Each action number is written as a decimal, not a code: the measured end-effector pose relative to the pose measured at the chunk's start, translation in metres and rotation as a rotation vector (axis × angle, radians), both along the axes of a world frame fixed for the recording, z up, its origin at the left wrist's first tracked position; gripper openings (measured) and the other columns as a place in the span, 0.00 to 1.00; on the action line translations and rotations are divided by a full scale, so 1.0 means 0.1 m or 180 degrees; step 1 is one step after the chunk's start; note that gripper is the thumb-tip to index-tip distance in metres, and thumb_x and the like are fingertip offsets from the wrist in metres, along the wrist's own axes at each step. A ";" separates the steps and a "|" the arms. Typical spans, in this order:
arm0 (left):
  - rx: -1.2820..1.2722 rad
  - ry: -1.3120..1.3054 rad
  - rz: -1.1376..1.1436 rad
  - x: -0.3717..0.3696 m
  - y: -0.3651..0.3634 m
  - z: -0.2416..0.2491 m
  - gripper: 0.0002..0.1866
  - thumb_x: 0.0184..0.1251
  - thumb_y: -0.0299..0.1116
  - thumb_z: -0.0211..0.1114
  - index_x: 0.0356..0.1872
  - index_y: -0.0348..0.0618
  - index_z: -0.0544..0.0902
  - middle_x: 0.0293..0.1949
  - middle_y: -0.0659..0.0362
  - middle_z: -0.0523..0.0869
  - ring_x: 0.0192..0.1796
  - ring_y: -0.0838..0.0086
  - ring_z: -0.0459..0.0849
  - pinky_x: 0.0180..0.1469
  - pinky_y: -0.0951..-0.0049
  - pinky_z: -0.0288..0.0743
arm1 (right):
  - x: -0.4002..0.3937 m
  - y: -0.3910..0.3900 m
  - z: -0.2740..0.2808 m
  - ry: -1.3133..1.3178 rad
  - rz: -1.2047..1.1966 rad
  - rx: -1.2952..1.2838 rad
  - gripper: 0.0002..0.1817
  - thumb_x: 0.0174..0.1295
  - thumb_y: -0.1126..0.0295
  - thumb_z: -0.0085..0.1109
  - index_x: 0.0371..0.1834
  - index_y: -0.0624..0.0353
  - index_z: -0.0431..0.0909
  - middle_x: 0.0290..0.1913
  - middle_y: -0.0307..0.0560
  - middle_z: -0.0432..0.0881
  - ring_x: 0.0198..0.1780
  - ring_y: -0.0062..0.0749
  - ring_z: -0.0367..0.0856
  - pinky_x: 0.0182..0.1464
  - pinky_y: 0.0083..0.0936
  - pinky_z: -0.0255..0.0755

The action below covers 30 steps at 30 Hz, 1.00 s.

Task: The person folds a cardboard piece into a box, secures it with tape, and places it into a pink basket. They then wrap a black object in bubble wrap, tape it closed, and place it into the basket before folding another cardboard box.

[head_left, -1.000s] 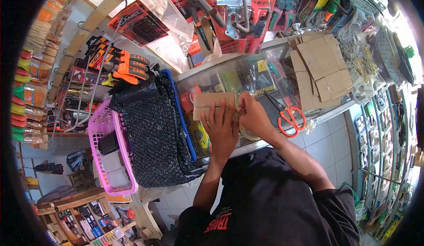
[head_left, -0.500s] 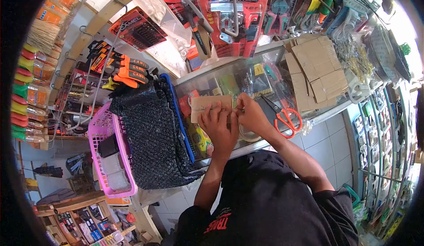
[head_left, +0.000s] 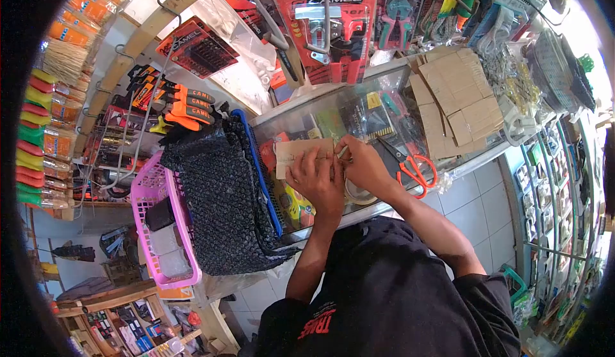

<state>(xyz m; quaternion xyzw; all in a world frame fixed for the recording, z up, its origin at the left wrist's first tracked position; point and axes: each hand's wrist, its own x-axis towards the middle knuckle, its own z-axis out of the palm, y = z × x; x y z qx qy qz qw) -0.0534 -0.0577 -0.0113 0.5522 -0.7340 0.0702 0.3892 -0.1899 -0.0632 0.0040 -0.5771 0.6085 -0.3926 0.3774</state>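
A small rectangular piece of brown cardboard (head_left: 286,149) lies on the glass counter, with faint marks on its face. My left hand (head_left: 315,179) rests over it, fingers spread and pressed down on its surface. At the cardboard's right edge, my right hand (head_left: 365,168) is closed in a pinch. Something slender and tan shows at its fingertips, too small to name. A roll of tape (head_left: 359,197) is partly hidden under my right forearm. Scissors with orange handles (head_left: 418,172) lie to the right of that hand.
Flattened cardboard sheets (head_left: 458,104) are stacked at the counter's right end. Black bubble wrap (head_left: 224,203) and a pink basket (head_left: 193,273) stand to the left. Packaged tools (head_left: 330,27) hang on hooks above the counter (head_left: 266,123). Shelves of goods line the right side.
My right hand has turned slightly, and the slender tan thing at its fingertips shows more. My left hand stays on the cardboard. The whole view has shifted a little.
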 end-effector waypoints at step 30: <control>0.0481 0.0136 -0.0266 0.06 0.14 0.11 0.12 0.65 0.37 0.77 0.47 0.48 0.90 0.76 0.53 0.78 0.78 0.45 0.69 0.79 0.31 0.52 | -0.94 0.75 0.29 -0.1032 -0.0512 0.0753 0.15 0.73 0.71 0.70 0.57 0.64 0.80 0.44 0.42 0.89 0.33 0.21 0.84 0.29 0.22 0.75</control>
